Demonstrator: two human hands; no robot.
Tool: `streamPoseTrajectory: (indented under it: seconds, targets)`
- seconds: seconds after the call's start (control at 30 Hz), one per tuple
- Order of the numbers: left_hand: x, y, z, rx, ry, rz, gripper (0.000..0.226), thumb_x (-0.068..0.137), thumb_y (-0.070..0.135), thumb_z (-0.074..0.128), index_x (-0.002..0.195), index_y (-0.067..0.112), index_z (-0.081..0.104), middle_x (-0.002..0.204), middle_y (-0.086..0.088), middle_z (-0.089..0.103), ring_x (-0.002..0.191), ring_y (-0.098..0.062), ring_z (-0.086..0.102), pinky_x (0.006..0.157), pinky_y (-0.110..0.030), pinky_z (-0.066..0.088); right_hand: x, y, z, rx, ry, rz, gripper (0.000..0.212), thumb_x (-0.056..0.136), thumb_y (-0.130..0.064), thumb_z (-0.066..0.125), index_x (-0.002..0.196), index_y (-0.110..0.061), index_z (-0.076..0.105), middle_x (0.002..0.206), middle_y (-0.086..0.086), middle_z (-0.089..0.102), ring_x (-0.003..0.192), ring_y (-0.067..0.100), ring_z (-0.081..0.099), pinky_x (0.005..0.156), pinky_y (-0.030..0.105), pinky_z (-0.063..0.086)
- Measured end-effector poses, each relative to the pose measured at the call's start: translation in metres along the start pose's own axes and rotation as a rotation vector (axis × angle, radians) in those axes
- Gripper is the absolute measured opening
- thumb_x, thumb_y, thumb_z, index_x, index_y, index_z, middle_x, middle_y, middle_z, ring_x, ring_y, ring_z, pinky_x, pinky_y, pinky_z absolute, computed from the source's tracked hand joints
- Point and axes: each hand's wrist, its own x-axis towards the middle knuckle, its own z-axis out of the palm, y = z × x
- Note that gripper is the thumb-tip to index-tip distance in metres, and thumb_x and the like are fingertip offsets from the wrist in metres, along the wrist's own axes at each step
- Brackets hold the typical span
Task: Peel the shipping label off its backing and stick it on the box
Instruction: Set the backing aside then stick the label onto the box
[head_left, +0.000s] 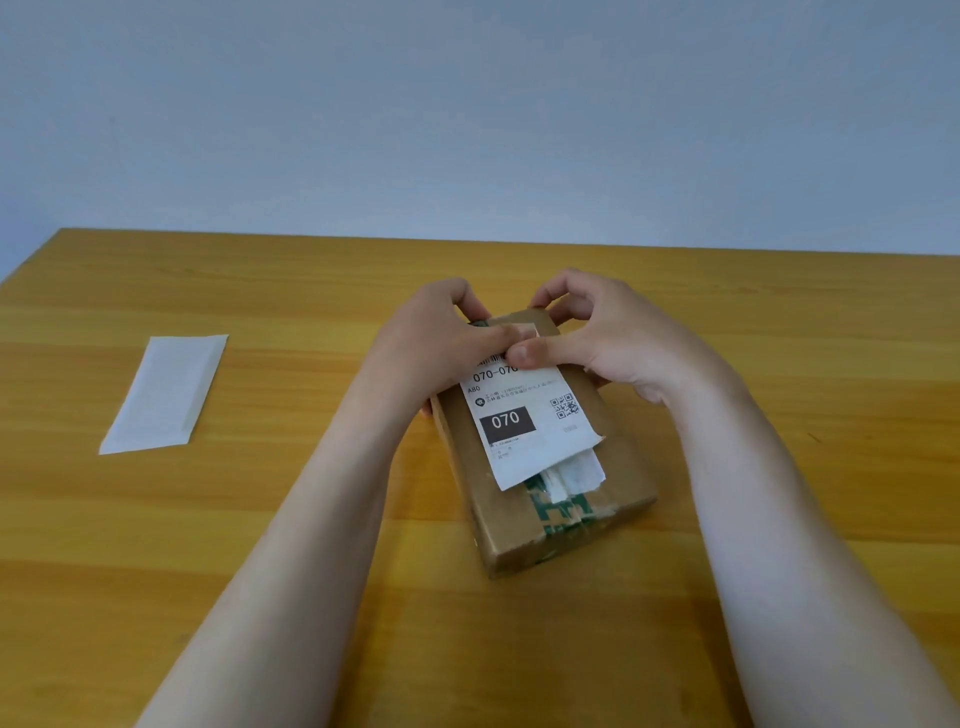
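Shipping label (524, 415), white with "070" printed on it, lies on top of the cardboard box (613, 467) near the middle of the table (208, 519). Left hand (441, 338) and right hand (597, 338) curl over the box's far end, both thumbs pressing the label's far edge down, fingers bent around the box. White backing (163, 395) lies flat toward the table's left edge, well apart.

A plain office or packing spot, though which of the two is unclear: a bare wood-grain laminate worktop (208, 519) stands against an unadorned pale grey-blue wall (467, 104), with a taped cardboard parcel (618, 467) bearing a printed shipping label (524, 415).
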Motion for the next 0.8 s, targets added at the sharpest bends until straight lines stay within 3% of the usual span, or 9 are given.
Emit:
streamPoseTrajectory:
  seconds: [0.23,0.33,0.47,0.63,0.7,0.8]
  targets:
    - [0.007,-0.005,0.006,-0.021,0.042,0.011,0.04,0.08,0.058,0.079,0.083,0.024,0.058,0.083,0.0,0.076,0.076,-0.024,0.074,0.065,-0.044,0.059,0.001,-0.001,0.002,0.024,0.053,0.004,0.046,0.073,-0.03,0.096,0.106,-0.021,0.066,0.099,-0.005,0.073,0.057,0.0,0.069,0.046,0.023,0.051]
    - [0.008,-0.005,0.009,0.019,0.088,0.03,0.039,0.087,0.054,0.072,0.075,0.022,0.053,0.075,0.003,0.07,0.071,-0.022,0.066,0.062,-0.034,0.046,0.001,0.0,0.004,0.1,0.067,0.001,0.037,0.078,-0.023,0.093,0.099,-0.013,0.064,0.092,0.002,0.076,0.056,0.005,0.07,0.045,0.025,0.053]
    - [0.009,-0.005,0.01,0.026,0.097,0.038,0.042,0.088,0.056,0.071,0.073,0.022,0.052,0.071,0.004,0.068,0.065,-0.019,0.062,0.061,-0.032,0.041,0.001,0.0,0.004,0.133,0.053,-0.001,0.03,0.083,-0.02,0.089,0.095,-0.012,0.062,0.088,0.003,0.081,0.058,0.009,0.071,0.045,0.028,0.054]
    - [0.01,-0.005,0.008,-0.002,0.102,0.052,0.034,0.095,0.052,0.068,0.075,0.025,0.062,0.078,0.007,0.068,0.072,-0.016,0.064,0.063,-0.031,0.042,0.003,0.001,0.005,0.148,0.116,-0.016,0.025,0.089,-0.021,0.084,0.09,-0.01,0.062,0.09,0.012,0.081,0.059,0.014,0.072,0.046,0.03,0.056]
    - [0.01,-0.003,0.005,-0.015,0.113,0.053,0.03,0.097,0.051,0.066,0.08,0.026,0.068,0.083,0.008,0.069,0.079,-0.017,0.067,0.066,-0.032,0.043,0.005,0.001,0.007,0.152,0.139,-0.023,0.023,0.09,-0.024,0.084,0.095,-0.011,0.066,0.096,0.009,0.081,0.067,0.014,0.074,0.051,0.031,0.058]
    - [0.007,-0.002,-0.003,-0.067,0.08,0.055,0.027,0.094,0.054,0.069,0.098,0.028,0.074,0.095,0.009,0.073,0.089,-0.013,0.069,0.076,-0.035,0.053,0.009,0.0,0.009,0.223,0.179,-0.027,0.025,0.089,-0.034,0.083,0.11,-0.024,0.072,0.128,-0.001,0.074,0.091,0.01,0.075,0.071,0.031,0.063]
